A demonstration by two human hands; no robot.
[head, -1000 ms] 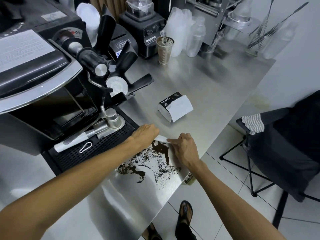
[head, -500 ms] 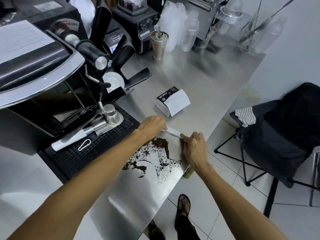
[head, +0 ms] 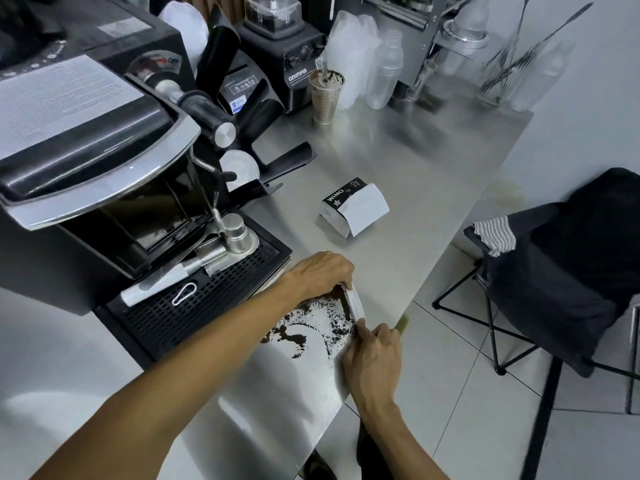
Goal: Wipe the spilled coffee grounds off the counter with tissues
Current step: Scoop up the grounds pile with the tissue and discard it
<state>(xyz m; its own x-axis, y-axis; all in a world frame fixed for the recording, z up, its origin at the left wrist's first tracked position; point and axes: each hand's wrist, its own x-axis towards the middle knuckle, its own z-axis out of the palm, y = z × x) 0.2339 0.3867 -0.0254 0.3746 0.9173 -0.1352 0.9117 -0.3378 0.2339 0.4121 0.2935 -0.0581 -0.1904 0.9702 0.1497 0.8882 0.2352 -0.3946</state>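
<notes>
Dark coffee grounds [head: 313,323] lie scattered on the steel counter [head: 398,161] near its front edge. A folded white tissue [head: 354,303] stands on edge along the right side of the spill. My left hand [head: 322,271] pinches its far end, and my right hand [head: 375,355] pinches its near end at the counter's edge. A black and white tissue pack [head: 353,209] lies further back on the counter, with a white sheet sticking out of it.
The espresso machine [head: 104,161] and its black drip tray [head: 194,303] fill the left side. A blender [head: 280,50], a cup [head: 325,95] and clear bottles [head: 384,74] stand at the back. A black folding chair [head: 571,271] is on the floor to the right.
The tissue, earlier lying behind the spill, now runs along its right side. My right hand has come back toward me along the counter's edge, and my left hand has stayed at the far end.
</notes>
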